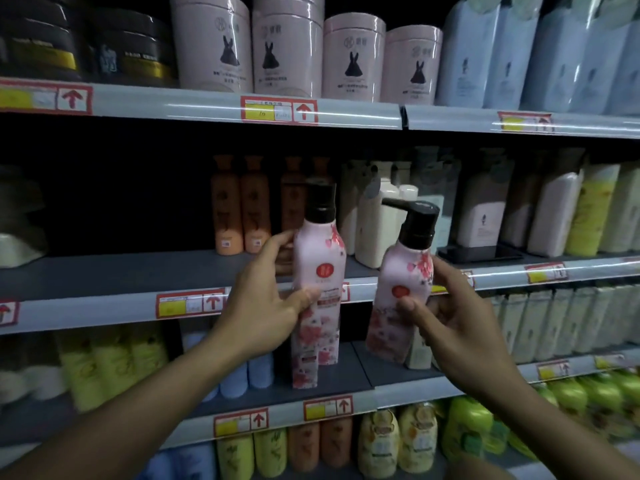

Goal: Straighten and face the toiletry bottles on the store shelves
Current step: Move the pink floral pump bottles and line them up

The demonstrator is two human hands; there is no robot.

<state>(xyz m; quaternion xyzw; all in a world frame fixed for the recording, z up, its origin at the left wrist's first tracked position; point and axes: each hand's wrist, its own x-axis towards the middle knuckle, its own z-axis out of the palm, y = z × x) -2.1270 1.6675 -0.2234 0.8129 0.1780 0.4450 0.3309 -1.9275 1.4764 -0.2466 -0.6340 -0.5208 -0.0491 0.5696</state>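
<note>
Your left hand [266, 303] grips a tall pink bottle [318, 289] with a plain black cap, thumb across the front label and fingers [277, 242] curled round its left side; it stands upright, just left of the picture's middle. Your right hand [453, 320] grips a second pink bottle [401, 289], at 3 o'clock from the first and a little apart from it, with the thumb on the front and the fingers wrapped behind the right side. This one tilts to the right, and its black pump [414, 213] points its spout toward 9 o'clock. Both bottles are held in front of the middle shelf edge [104, 306] with its red and yellow price tags [190, 304]. At 6 o'clock, lower shelves carry yellow, blue, orange and green bottles [114, 362]. Farther in, on the middle shelf at 12 o'clock from your left hand, orange bottles [242, 209] stand in a row, with cream and white bottles [377, 220] to their right. Farthest up, the top shelf holds pink tubs [287, 50] printed with a black rabbit, dark jars [86, 43] at 10 o'clock and pale blue bottles [540, 57] at 2 o'clock.
</note>
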